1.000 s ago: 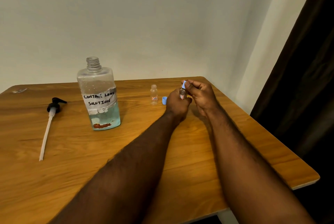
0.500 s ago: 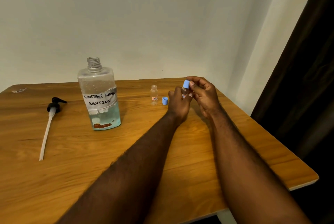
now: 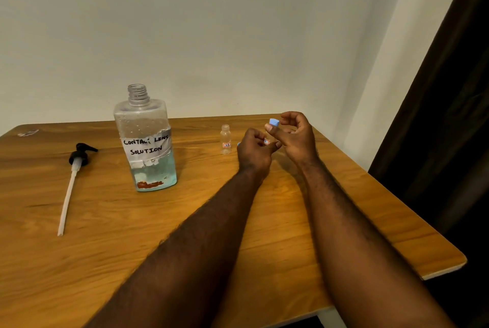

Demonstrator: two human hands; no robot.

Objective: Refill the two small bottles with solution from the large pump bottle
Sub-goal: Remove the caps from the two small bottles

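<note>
Right of centre, the left hand [image 3: 254,153] has its grip curled round a small bottle [image 3: 266,141], which is mostly hidden. Just above, the right hand [image 3: 299,140] pinches a blue cap [image 3: 274,122], clear of that bottle. A second bottle [image 3: 225,140] stands uncapped just left of the hands. The big bottle [image 3: 145,140] stands open left of centre on the counter [image 3: 111,235]. The pump [image 3: 76,166] lies at far left.

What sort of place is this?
Likely a room in a home: a wooden table against a bare white wall, a dark curtain at the right, and a large bottle with a handwritten tape label.
</note>
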